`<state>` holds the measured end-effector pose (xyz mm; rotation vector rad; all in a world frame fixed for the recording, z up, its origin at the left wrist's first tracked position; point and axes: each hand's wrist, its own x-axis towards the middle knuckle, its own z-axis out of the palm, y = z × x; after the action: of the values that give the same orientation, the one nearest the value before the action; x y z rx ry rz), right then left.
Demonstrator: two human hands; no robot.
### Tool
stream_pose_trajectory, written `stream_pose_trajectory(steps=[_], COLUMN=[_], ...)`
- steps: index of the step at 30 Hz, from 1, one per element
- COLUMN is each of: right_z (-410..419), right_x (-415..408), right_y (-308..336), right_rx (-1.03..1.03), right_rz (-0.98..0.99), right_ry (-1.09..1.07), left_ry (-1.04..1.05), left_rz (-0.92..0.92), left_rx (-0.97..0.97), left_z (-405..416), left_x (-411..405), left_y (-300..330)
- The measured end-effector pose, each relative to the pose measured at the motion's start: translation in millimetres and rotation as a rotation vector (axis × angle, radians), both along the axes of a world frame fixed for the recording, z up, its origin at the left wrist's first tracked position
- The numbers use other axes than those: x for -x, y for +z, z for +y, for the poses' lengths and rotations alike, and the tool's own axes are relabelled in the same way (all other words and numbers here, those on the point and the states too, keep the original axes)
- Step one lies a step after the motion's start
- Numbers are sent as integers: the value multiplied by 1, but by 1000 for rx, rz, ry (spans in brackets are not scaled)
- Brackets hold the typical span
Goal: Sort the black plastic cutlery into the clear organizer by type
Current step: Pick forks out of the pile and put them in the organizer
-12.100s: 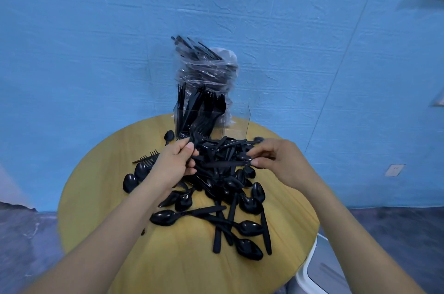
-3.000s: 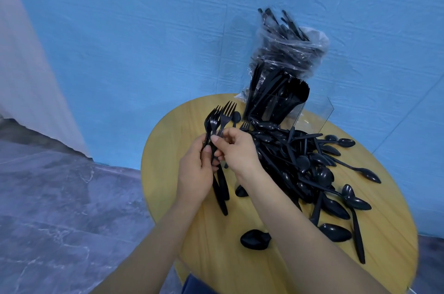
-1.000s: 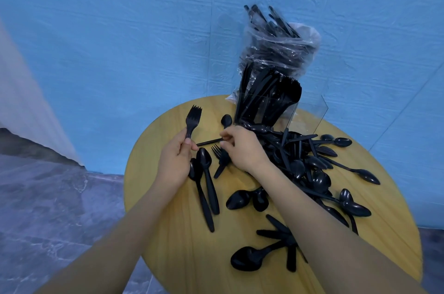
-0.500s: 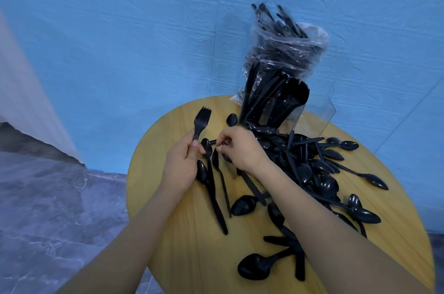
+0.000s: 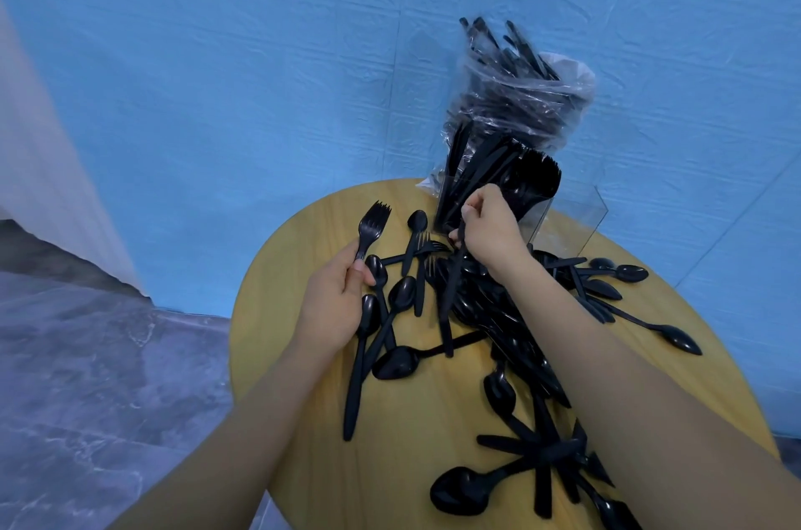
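— Any writing to read here, a label, a brand, a number?
— None that I can read, not on the cutlery, the plastic bag or the wall.
— No signs either?
— No, none.

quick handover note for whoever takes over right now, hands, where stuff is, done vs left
Left hand grips a fork, tines up, above the table's left side.
Right hand pinches a long black piece beside the clear organizer; its type is hard to tell.
Done: the organizer already holds upright cutlery; a plastic bag of cutlery stands behind it.
Left: a loose pile of spoons, forks and knives on the round wooden table needs sorting.
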<state>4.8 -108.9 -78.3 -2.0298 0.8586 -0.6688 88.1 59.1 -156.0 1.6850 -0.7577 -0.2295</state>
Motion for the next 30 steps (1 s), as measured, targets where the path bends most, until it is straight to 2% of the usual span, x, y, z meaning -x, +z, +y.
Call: stream_pose_trajectory(steps=[7, 10, 13, 21, 30], right_z=[-12, -14, -15, -16, -15], right_x=[-25, -29, -28, -19, 3], right_y=[-19, -20, -21, -21, 1], right_rx=[260, 315, 346, 425, 489], right_rz=[400, 598, 699, 600, 273], right_ry=[150, 241, 292, 270, 156], left_ry=[-7, -11, -16, -15, -21], left_rz=[-24, -42, -50, -63, -20], left_rx=[-19, -19, -15, -6, -13], left_z=[0, 0, -1, 0, 0], left_x=[-1, -1, -1, 1, 3], left_y=[-1, -1, -1, 0, 1])
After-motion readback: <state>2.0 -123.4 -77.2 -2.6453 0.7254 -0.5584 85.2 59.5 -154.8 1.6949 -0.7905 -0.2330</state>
